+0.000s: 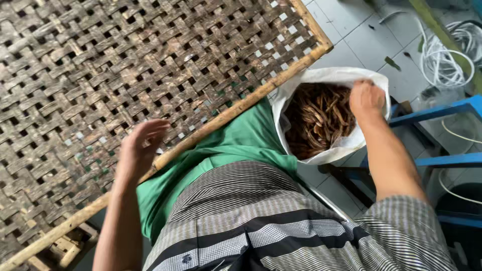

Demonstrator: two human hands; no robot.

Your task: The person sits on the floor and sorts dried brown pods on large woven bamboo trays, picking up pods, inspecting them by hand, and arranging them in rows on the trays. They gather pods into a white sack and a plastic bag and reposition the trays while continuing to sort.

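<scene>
My right hand [366, 99] reaches into a white sack [321, 76] full of brown dried strips [316, 118]; its fingers are buried among them, so I cannot see what they hold. My left hand [139, 148] hovers with fingers apart and slightly blurred over the near edge of a large woven bamboo tray [90, 80], next to its pale bamboo rim [226, 114]. It holds nothing. A green cloth [241, 143] lies over my lap between tray and sack.
A blue metal frame [442, 113] stands at the right beside the sack. Coiled white cable [447, 55] lies on the white tiled floor [361, 40] at the upper right. The tray fills the left half of the view.
</scene>
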